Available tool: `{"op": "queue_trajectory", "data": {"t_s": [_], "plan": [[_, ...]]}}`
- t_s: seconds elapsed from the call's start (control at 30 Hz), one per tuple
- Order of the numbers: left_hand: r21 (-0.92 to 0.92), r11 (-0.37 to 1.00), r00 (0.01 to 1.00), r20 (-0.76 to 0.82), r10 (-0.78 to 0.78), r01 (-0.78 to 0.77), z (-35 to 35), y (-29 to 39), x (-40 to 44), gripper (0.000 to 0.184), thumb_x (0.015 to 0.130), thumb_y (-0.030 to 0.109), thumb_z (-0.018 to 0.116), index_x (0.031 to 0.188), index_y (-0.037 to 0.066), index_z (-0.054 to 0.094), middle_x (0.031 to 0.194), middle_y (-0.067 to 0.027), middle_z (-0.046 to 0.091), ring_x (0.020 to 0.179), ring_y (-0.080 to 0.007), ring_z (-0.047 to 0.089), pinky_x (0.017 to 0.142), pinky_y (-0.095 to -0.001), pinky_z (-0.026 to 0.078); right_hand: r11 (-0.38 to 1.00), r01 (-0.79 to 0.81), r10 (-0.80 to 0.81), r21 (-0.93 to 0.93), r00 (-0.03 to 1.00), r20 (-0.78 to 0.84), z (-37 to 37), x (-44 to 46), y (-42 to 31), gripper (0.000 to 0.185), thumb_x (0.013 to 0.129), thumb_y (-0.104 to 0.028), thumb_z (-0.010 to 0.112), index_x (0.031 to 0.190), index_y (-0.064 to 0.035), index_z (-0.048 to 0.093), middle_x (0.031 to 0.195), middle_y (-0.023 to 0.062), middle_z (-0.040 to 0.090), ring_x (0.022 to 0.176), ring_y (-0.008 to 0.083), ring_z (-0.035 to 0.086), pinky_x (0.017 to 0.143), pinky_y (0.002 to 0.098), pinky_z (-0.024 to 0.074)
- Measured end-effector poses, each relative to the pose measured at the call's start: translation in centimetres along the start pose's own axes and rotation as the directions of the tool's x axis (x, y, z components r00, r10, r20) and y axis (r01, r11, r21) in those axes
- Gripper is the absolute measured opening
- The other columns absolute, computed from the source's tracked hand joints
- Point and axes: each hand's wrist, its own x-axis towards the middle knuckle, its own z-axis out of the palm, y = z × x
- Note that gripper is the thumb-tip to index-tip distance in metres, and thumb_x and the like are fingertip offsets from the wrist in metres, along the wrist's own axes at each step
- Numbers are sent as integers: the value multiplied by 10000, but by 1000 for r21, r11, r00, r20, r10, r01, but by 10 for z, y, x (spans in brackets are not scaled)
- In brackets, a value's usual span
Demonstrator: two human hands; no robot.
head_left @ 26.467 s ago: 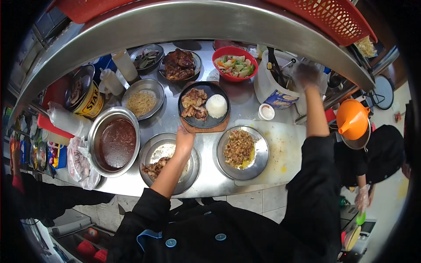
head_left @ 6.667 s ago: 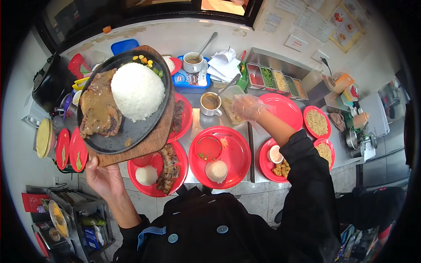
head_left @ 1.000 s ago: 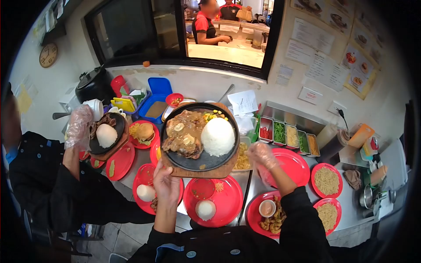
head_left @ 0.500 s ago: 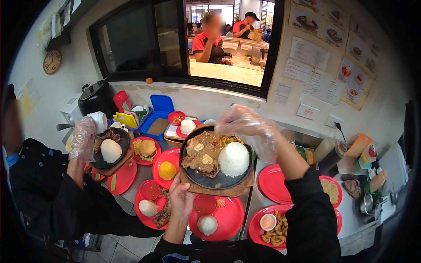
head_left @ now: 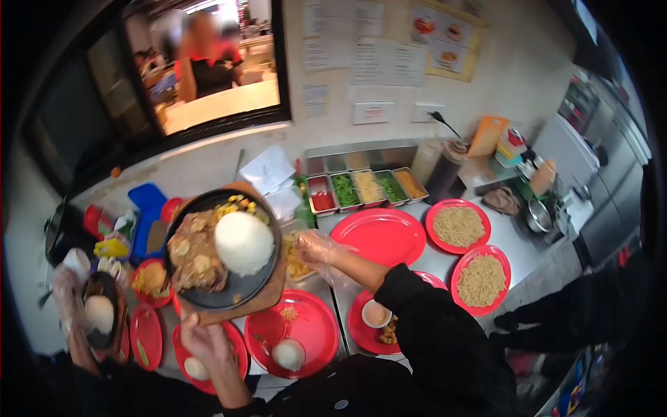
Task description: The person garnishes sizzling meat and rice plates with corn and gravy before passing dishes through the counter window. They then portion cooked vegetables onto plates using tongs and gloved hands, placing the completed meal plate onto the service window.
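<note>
My left hand (head_left: 208, 344) grips the near edge of a wooden board (head_left: 257, 306) from below. On the board sits a black round plate (head_left: 240, 295) with meat in brown sauce (head_left: 198, 257), a mound of white rice (head_left: 243, 243) and some corn and green pieces (head_left: 236, 205). Pale slices lie on the meat. My right hand (head_left: 316, 249), in a clear plastic glove, is right of the plate, over the edge of a container of yellowish-brown bits (head_left: 293, 260). Its fingers are drawn together; what they hold is too small to make out.
Red plates with noodles (head_left: 458, 226), an empty red oval plate (head_left: 379, 236) and metal topping trays (head_left: 367, 187) stand right. Below is a red plate with rice and a red bowl (head_left: 313, 340). A co-worker's gloved hand (head_left: 68, 299) holds another black plate (head_left: 101, 333) at left.
My right hand has left the top of the black plate and come down beside the container. The view has turned right, and the held plate is tilted more.
</note>
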Motion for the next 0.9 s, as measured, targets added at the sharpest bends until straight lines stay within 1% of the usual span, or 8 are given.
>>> {"op": "queue_trajectory", "data": {"t_s": [0.07,0.2,0.23,0.3,0.43,0.67,0.7,0.9], "plan": [[-13,1000,998,57,5,-4,2,0,7,539,767,48,475,1285,-39,355,1281,-160,458,1161,-266,468,1011,-402,353,777,24,150,-629,963,222,-24,-7,-1,171,722,-171,542,618,-44,590,593,97,579,568,238,587,481,388,460],[10,1000,996,-83,-11,12,-8,-7,21,599,741,49,481,1318,-14,333,1296,-150,446,1179,-265,449,1006,-424,356,458,-46,99,-888,995,0,-196,28,32,116,682,-170,583,686,-63,628,691,176,595,644,340,593,613,433,487],[1,1000,995,-98,4,-4,-5,-11,23,591,745,46,479,1316,-16,338,1296,-156,446,1181,-267,447,1006,-428,356,542,-137,-75,-829,975,-209,-222,25,57,159,674,-208,618,689,-50,622,741,187,604,706,356,598,657,431,494],[1,1000,992,-124,15,-15,-2,-20,29,583,748,44,477,1313,-18,343,1296,-161,446,1183,-269,445,1006,-433,355,409,-423,465,-808,859,-214,-261,23,91,135,713,-93,544,759,-16,645,836,215,625,804,362,618,703,430,500],[-52,995,990,116,-74,80,0,-36,43,494,824,73,469,1292,-45,365,1289,-179,455,1189,-276,444,1030,-439,334,440,-450,581,-778,802,-135,-284,12,145,159,742,-105,533,793,-3,644,907,233,618,865,361,615,736,419,501],[-16,998,995,73,-63,64,11,-55,62,480,822,128,504,1267,-20,402,1280,-152,470,1183,-264,443,1029,-441,300,576,-155,159,-802,984,-77,-277,-4,210,171,680,-188,632,669,-16,632,701,211,583,702,382,571,650,434,466],[-2,999,999,25,-39,39,11,-55,64,482,817,126,505,1268,-13,404,1280,-148,472,1183,-260,445,1026,-441,304,593,-289,407,-751,913,-30,-284,9,186,166,690,-187,622,674,-22,625,701,207,576,697,368,568,646,430,462],[35,997,998,-10,-68,68,27,-76,68,558,791,104,481,1318,-11,339,1314,-165,429,1213,-291,414,1024,-476,318,515,-172,113,-840,985,-132,-281,21,170,107,706,-160,583,713,-61,622,818,172,593,768,327,575,678,428,455]]}}
